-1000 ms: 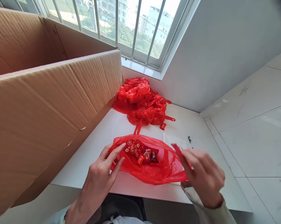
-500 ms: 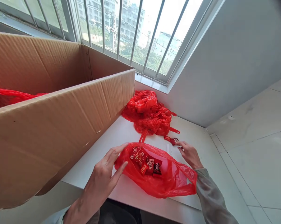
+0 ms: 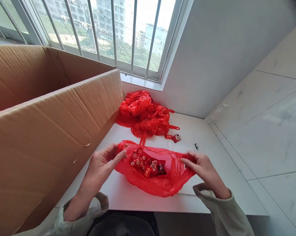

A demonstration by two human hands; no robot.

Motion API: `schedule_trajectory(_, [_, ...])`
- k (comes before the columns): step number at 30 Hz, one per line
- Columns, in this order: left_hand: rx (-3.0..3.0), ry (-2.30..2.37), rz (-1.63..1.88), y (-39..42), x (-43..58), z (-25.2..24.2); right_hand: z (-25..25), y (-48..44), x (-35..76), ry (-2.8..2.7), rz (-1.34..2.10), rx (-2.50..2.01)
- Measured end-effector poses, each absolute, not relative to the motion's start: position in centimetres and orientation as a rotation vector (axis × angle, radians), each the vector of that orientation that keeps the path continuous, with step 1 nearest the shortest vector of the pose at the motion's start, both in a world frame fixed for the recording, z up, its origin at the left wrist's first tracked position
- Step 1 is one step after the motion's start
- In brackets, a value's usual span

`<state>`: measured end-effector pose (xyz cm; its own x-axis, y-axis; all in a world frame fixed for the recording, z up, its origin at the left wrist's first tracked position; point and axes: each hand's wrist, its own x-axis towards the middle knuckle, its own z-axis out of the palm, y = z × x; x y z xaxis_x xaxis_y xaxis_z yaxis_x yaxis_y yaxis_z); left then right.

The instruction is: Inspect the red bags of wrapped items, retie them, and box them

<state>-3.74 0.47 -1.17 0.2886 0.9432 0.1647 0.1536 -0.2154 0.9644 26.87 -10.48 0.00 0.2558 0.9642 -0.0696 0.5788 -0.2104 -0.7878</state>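
Observation:
A thin red plastic bag (image 3: 148, 188) lies stretched between my hands on the white table, its mouth facing up. My left hand (image 3: 102, 170) grips its left end, thumb over the edge. The right end is pinched in my right hand (image 3: 200, 165). Inside the bag rest several small red printed packets (image 3: 139, 160), one larger than the others, with gold and white lettering. Beyond the bag, on the table, are two small red packets (image 3: 176, 138) side by side. Parts of the fingers are hidden by the plastic.
A large open cardboard box (image 3: 89, 114) stands at the left. A heap of crumpled red plastic bags (image 3: 148, 114) sits at the back by the wall, below a barred window (image 3: 113, 39). A small black object (image 3: 196, 146) lies on the white table (image 3: 226, 193) at the right.
My right hand has left the small packets by the heap and come back to grip the bag's right end. The bag is now held at both ends. The view has turned right.

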Motion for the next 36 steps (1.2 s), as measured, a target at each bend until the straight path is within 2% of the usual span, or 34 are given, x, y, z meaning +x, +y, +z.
schedule_trajectory(3, [1.425, 0.894, 1.206, 1.9, -2.3, 1.5, 1.0, -7.8, 26.2, -1.055, 0.777, -1.486])
schedule_trajectory(7, [1.496, 0.815, 1.42, 2.2, -1.4, 5.5, 2.9, -6.4, 24.6, -0.778, 0.646, -1.115])
schedule_trajectory(12, [1.683, 0.803, 1.352, 1.2, -2.3, 6.8, 4.1, -7.4, 24.0, -0.771, 0.813, -1.045])
schedule_trajectory(17, [1.456, 0.854, 1.555, 1.6, -3.9, 7.8, 5.2, -8.5, 24.4, -0.775, 0.661, -0.991])
schedule_trajectory(20, [1.511, 0.893, 1.555, 2.4, -4.5, 8.3, 5.4, -8.3, 24.0, -0.879, 0.579, -0.996])
schedule_trajectory(22, [1.662, 0.956, 1.464, 2.7, -4.9, 7.8, 4.8, -7.9, 23.8, -0.978, 0.549, -1.068])
schedule_trajectory(27, [2.035, 1.103, 0.983, 2.1, -6.6, 3.8, 2.7, -7.6, 24.1, -1.24, 0.562, -1.518])
schedule_trajectory(32, [2.004, 1.17, 1.207, 2.6, -7.3, -0.1, 3.5, -8.7, 24.4, -1.253, 0.33, -1.673])
schedule_trajectory(36, [1.889, 1.082, 1.141, 4.9, -6.3, -0.7, 4.8, -7.8, 24.1, -1.314, 0.348, -1.589])
